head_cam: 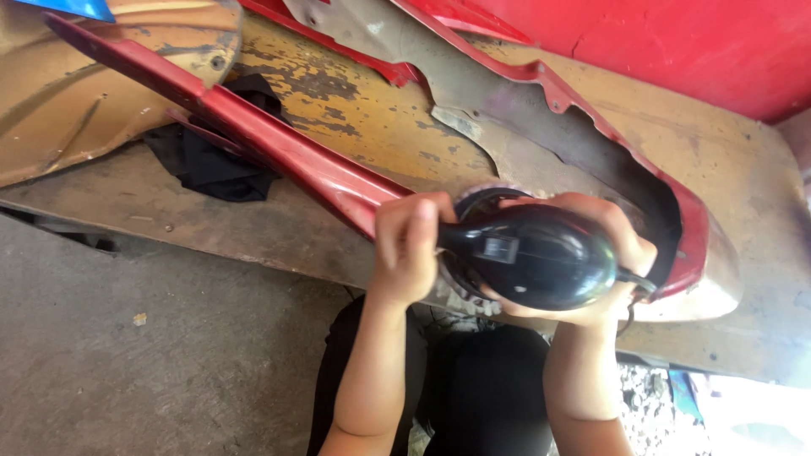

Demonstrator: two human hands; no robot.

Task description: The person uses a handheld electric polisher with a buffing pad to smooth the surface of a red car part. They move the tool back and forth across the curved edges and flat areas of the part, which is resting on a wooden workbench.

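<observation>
Your right hand (604, 253) wraps closed around the black power sander (532, 257), while your left hand (410, 245) grips its front neck. The sander presses on the red body panel (287, 152), which lies across the worn yellow desk (363, 110) beside a black cloth (211, 165).

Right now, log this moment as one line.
left hand: grips black power sander | right hand: holds sander body | sander: on red body panel | panel: on worn wooden bench

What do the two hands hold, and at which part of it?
Both hold a black power sander: the left hand grips its narrow front end, and the right hand wraps around its rounded body.
</observation>
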